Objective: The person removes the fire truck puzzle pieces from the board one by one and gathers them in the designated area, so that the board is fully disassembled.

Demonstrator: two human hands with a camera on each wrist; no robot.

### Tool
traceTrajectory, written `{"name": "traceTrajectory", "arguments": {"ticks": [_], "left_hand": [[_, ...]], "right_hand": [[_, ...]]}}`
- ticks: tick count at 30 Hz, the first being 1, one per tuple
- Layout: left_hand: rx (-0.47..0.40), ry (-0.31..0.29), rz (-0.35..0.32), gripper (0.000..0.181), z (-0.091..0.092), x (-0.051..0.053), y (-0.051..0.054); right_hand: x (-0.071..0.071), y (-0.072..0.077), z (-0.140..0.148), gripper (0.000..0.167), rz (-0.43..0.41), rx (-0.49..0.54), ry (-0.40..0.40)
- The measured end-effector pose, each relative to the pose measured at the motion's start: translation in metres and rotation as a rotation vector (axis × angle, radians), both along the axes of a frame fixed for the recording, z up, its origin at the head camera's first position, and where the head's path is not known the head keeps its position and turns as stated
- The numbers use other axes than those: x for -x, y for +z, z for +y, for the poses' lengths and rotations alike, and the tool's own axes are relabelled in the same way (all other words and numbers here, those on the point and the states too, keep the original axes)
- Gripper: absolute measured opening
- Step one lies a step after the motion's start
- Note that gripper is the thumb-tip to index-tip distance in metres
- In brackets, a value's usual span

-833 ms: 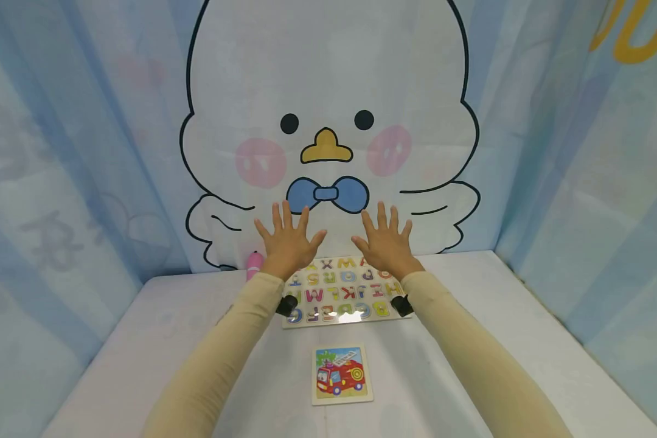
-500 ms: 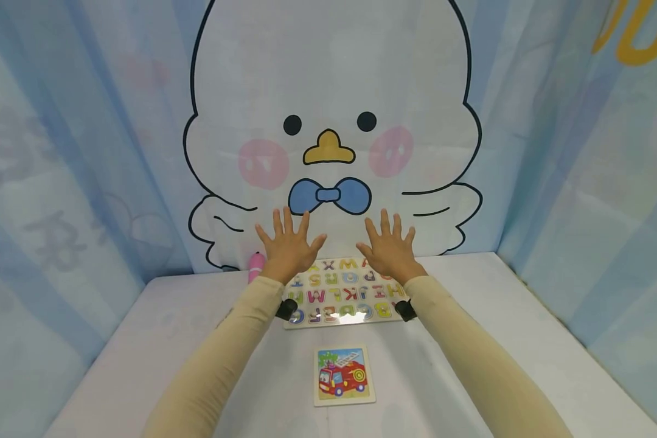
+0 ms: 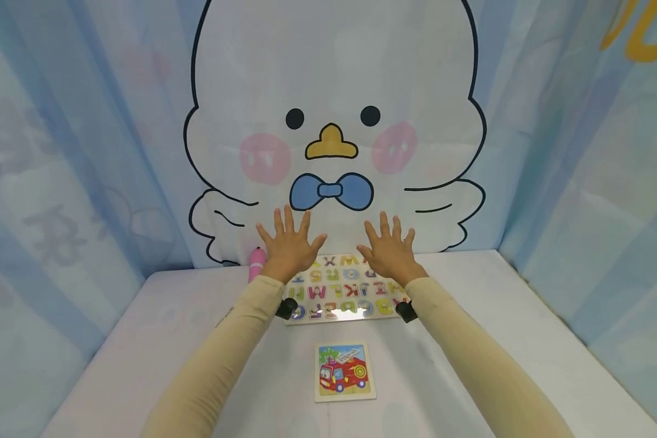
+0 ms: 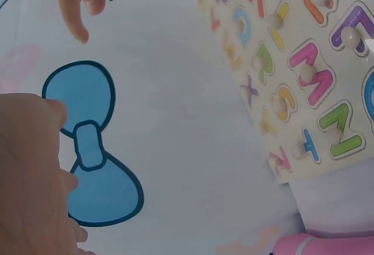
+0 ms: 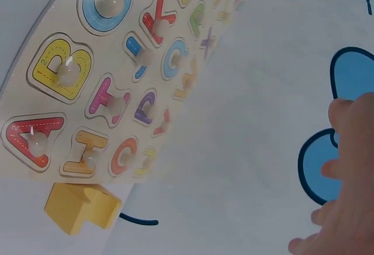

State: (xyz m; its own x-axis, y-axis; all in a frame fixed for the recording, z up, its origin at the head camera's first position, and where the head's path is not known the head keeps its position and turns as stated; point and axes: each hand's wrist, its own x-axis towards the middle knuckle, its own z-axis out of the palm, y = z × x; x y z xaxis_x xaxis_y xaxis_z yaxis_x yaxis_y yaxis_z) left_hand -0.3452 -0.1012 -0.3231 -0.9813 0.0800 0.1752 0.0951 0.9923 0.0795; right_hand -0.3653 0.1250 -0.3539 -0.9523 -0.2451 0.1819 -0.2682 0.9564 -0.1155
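Our pale alphabet board (image 3: 344, 298)
We see it flat on the white table (image 3: 498, 298), bearing colourful, knobbed letters (image 3: 351, 291).

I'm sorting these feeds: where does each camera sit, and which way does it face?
Head: worn on the head, facing forward and down at the alphabet board and fire-engine picture; sleeves, left hand and right hand show.
Left wrist: on that wrist, facing the blue bow tie and alphabet board; part of the left hand shows, plus right-hand fingers at the top.
Right wrist: on that wrist, facing the same two; part of the right hand shows.
Both wrist views share the alphabet board and blue bow tie.
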Motion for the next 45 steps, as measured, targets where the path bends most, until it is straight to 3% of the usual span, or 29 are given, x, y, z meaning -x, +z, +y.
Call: {"name": "traceTrajectory", "arguments": {"ticks": [5,10,12,15,18,24,28,31,35,45], "left_hand": [[-0.043,-0.058,-0.011,0.072,-0.005,-0.001,-0.007],[-0.186,-0.206,0.008,0.063,-0.009,-0.009,-0.019],[-0.286,-0.285,-0.009,0.059,-0.01,-0.019,-0.025],[-0.411,-0.405,-0.056,0.054,-0.012,-0.041,-0.037],[-0.457,-0.471,-0.127,0.051,-0.016,-0.067,-0.05],[-0.404,-0.515,-0.28,0.049,-0.024,-0.106,-0.072],[-0.224,-0.518,-0.346,0.048,-0.029,-0.126,-0.085],[-0.104,-0.538,-0.395,0.051,-0.033,-0.138,-0.092],[-0.063,-0.576,-0.43,0.06,-0.038,-0.144,-0.1],[-0.073,-0.588,-0.489,0.063,-0.044,-0.141,-0.115]], "right_hand": [[-0.003,-0.008,-0.001,0.068,-0.027,-0.016,0.012],[-0.017,-0.014,-0.006,0.067,0.012,-0.02,0.07],[-0.029,-0.018,-0.007,0.065,0.066,-0.005,0.105],[-0.051,-0.026,-0.007,0.063,0.143,0.039,0.176],[-0.074,-0.036,-0.01,0.059,0.131,0.119,0.271],[-0.101,-0.046,-0.021,0.044,-0.142,0.243,0.444],[-0.108,-0.052,-0.028,0.035,-0.306,0.241,0.516],[-0.109,-0.056,-0.033,0.032,-0.364,0.231,0.539],[-0.107,-0.062,-0.044,0.031,-0.381,0.2,0.566],[-0.102,-0.078,-0.056,0.03,-0.46,0.151,0.579]]}}
